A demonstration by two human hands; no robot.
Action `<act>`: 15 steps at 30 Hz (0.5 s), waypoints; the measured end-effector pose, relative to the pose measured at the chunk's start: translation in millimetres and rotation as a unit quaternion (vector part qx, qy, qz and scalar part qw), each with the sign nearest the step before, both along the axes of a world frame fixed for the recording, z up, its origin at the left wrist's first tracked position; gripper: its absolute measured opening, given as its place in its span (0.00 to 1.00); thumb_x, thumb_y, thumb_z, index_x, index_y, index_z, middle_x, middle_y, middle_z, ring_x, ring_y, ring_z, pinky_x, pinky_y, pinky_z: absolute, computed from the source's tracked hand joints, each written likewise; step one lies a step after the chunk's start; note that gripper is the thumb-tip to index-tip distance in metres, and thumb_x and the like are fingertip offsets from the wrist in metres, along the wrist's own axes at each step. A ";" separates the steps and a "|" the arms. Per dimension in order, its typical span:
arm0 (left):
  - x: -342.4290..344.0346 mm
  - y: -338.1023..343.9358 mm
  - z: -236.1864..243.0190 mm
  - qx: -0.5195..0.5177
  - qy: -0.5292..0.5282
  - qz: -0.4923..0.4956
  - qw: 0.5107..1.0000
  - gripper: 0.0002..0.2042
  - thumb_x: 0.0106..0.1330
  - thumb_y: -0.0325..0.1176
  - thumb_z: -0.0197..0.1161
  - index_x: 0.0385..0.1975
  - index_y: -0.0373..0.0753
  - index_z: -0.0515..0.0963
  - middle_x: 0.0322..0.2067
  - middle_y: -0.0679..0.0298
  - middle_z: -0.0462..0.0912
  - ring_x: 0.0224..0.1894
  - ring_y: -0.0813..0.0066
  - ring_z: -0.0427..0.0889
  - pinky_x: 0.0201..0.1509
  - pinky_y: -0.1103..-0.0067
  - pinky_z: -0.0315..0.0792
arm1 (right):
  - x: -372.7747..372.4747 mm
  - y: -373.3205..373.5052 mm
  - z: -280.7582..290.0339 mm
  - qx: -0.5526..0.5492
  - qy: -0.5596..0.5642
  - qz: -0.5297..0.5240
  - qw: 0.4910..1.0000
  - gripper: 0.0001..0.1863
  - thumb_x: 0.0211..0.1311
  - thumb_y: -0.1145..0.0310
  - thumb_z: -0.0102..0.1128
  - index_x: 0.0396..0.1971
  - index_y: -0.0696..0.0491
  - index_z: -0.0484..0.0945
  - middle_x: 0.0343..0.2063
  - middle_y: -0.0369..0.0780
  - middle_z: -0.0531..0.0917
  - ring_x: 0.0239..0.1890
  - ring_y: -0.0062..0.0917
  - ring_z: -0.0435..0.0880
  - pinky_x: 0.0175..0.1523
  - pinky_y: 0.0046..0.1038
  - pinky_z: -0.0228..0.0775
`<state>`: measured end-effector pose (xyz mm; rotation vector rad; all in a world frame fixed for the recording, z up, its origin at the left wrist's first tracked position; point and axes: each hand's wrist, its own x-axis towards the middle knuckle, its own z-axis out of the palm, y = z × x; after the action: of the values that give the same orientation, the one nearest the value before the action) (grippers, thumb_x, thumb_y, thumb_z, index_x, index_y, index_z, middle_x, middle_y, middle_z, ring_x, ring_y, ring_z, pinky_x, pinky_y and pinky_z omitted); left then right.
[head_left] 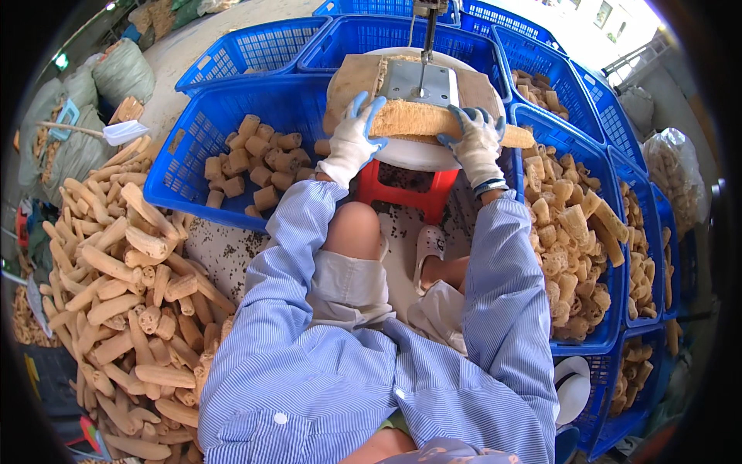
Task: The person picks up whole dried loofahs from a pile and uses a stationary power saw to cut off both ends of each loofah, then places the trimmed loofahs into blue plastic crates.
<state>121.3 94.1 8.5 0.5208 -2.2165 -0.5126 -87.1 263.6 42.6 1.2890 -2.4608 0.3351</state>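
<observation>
While blue crates (193, 174) hold cut pieces (259, 158), both gloved grips seemingly clamp a loofah (433, 120).

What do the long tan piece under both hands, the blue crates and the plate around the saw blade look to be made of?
Long tan piece: dried fibrous plant matter, likely loofah; coarse, matte, spongy weave.
Blue crates: moulded plastic, slightly glossy, with lattice walls.
Plate: bare metal, grey with a dull sheen.
The left hand and right hand wear white knit gloves, blue-coated at the fingers.

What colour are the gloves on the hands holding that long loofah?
White with blue fingertips, on both the left hand and right hand; the head view shows them gripping the tan loofah.
</observation>
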 end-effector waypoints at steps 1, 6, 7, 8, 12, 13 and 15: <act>-4.0 -7.7 2.1 0.001 -0.005 -0.012 1.000 0.43 0.47 0.28 0.82 0.68 0.52 0.71 0.67 0.56 0.70 0.67 0.53 0.72 0.71 0.66 0.70 | -5.5 -4.6 -1.5 -0.008 -0.009 0.020 1.000 0.41 0.46 0.43 0.80 0.64 0.29 0.77 0.64 0.32 0.78 0.72 0.33 0.67 0.78 0.59 0.37; -19.7 -44.2 7.8 0.074 -0.003 -0.049 0.996 0.34 0.54 0.35 0.81 0.63 0.46 0.75 0.61 0.58 0.78 0.63 0.57 0.77 0.67 0.68 0.72 | -23.1 -23.5 -1.1 0.023 -0.007 0.028 0.999 0.44 0.44 0.39 0.79 0.66 0.30 0.74 0.62 0.34 0.78 0.68 0.34 0.71 0.78 0.57 0.41; -23.2 -50.2 8.1 0.068 -0.004 -0.039 0.997 0.32 0.56 0.38 0.81 0.62 0.43 0.76 0.59 0.58 0.79 0.63 0.59 0.78 0.67 0.69 0.72 | -25.3 -29.4 1.9 0.036 0.006 0.022 0.999 0.43 0.46 0.36 0.77 0.65 0.31 0.75 0.61 0.35 0.78 0.68 0.34 0.71 0.78 0.54 0.44; -26.8 -56.4 8.5 0.063 -0.001 -0.033 0.997 0.32 0.56 0.39 0.80 0.62 0.44 0.76 0.59 0.58 0.79 0.62 0.57 0.78 0.67 0.68 0.72 | -27.9 -36.7 6.0 0.051 0.010 0.020 0.998 0.43 0.47 0.36 0.76 0.66 0.31 0.74 0.61 0.35 0.78 0.67 0.34 0.72 0.77 0.52 0.48; -44.8 -77.0 7.6 0.100 0.028 -0.031 0.994 0.32 0.58 0.41 0.79 0.62 0.43 0.75 0.60 0.57 0.80 0.61 0.57 0.80 0.65 0.68 0.74 | -43.4 -60.1 24.3 0.109 0.029 0.014 0.994 0.40 0.51 0.34 0.72 0.65 0.32 0.75 0.57 0.37 0.81 0.61 0.35 0.79 0.67 0.42 0.66; -50.1 -82.6 7.8 0.130 0.040 -0.041 0.990 0.32 0.58 0.41 0.79 0.62 0.43 0.75 0.60 0.57 0.80 0.61 0.58 0.80 0.65 0.69 0.75 | -48.1 -64.3 27.9 0.112 0.016 0.017 0.993 0.40 0.51 0.33 0.72 0.64 0.32 0.76 0.56 0.37 0.82 0.60 0.35 0.79 0.67 0.41 0.67; -58.8 -90.5 5.1 0.168 0.065 -0.059 0.982 0.31 0.60 0.44 0.78 0.61 0.42 0.75 0.59 0.56 0.81 0.58 0.62 0.83 0.61 0.72 0.77 | -57.9 -67.8 32.0 0.101 -0.012 0.035 0.994 0.39 0.51 0.31 0.70 0.61 0.34 0.79 0.54 0.38 0.83 0.59 0.36 0.81 0.62 0.39 0.72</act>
<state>62.4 3.6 13.6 0.5135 -2.0528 -0.9668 -144.9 195.8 74.6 1.4617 -2.5276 0.1224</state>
